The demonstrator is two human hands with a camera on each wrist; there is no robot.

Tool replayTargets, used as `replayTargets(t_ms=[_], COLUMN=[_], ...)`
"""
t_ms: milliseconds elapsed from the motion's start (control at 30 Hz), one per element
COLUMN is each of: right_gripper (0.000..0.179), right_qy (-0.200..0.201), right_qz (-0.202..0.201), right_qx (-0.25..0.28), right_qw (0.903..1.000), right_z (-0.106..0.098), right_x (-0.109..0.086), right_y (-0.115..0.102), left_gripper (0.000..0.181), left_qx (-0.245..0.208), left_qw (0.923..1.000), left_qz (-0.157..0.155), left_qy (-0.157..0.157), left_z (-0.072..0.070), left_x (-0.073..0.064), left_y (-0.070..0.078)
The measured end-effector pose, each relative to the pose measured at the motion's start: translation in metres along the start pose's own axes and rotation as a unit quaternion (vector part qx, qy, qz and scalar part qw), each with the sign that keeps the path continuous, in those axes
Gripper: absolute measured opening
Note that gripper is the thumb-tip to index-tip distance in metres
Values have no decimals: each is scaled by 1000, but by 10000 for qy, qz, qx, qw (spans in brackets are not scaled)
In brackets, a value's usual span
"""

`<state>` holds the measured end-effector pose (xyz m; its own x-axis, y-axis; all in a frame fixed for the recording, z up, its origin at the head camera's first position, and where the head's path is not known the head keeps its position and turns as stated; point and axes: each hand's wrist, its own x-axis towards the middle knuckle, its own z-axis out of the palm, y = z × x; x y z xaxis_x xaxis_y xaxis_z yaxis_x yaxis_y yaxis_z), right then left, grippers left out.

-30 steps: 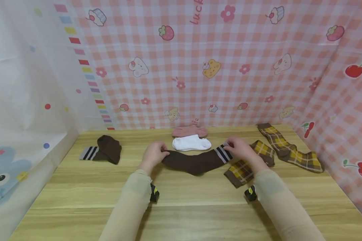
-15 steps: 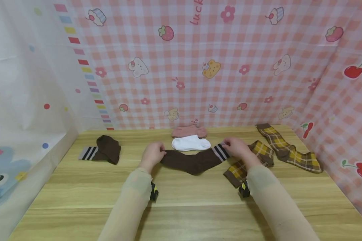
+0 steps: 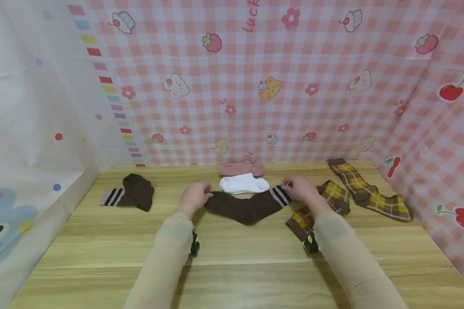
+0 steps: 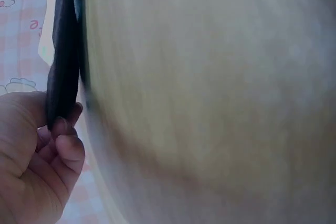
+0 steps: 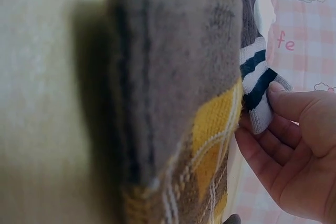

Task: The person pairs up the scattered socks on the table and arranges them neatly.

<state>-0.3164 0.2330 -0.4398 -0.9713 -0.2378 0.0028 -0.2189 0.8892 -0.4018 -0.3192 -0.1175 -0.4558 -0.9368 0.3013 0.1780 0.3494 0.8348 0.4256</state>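
A dark brown sock (image 3: 247, 209) with a grey cuff and black stripes stretches between my two hands at the middle of the table. My left hand (image 3: 194, 198) pinches its toe end; the left wrist view shows thumb and fingers on the brown fabric (image 4: 64, 61). At the other end, my right hand (image 3: 303, 191) pinches the striped cuff (image 5: 257, 80) between thumb and fingers. Just behind the sock lie a white ankle sock (image 3: 244, 183) and a pink one (image 3: 241, 168). A folded yellow-and-brown plaid sock (image 3: 334, 195) lies beside and partly under my right forearm.
Another brown striped sock (image 3: 137, 192) lies folded over at the left of the wooden table (image 3: 239, 274). A second plaid sock (image 3: 371, 191) lies spread out at the far right. Pink checked cloth (image 3: 232, 77) hangs behind the table and along its right side.
My right hand has shifted slightly left with the cuff, and its forearm has moved inward. My left hand keeps its pinch on the toe end, almost still.
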Motion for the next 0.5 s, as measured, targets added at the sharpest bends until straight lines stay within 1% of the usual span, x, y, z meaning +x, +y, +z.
replayTargets(t_ms=[167, 200, 333, 433, 500], right_gripper=[23, 23, 24, 26, 30], right_qy=[6, 8, -25, -68, -95], right_qz=[23, 14, -7, 7, 73], right_qx=[-64, -80, -159, -168, -95], right_qw=[10000, 10000, 9999, 9998, 9999], right_z=[-1, -1, -1, 0, 0], right_x=[-1, -1, -2, -3, -4], right_y=[-2, -2, -2, 0, 1], left_gripper=[12, 10, 5, 4, 5], left_qx=[-26, -28, 60, 102, 104], left_qw=[9997, 9991, 9981, 9980, 9982], left_qz=[-238, -379, -575, -594, -552], left_qy=[-69, -162, -222, -213, -196], left_z=[-2, -4, -6, -7, -7], left_x=[1, 1, 0, -1, -3], left_y=[0, 2, 5, 5, 5])
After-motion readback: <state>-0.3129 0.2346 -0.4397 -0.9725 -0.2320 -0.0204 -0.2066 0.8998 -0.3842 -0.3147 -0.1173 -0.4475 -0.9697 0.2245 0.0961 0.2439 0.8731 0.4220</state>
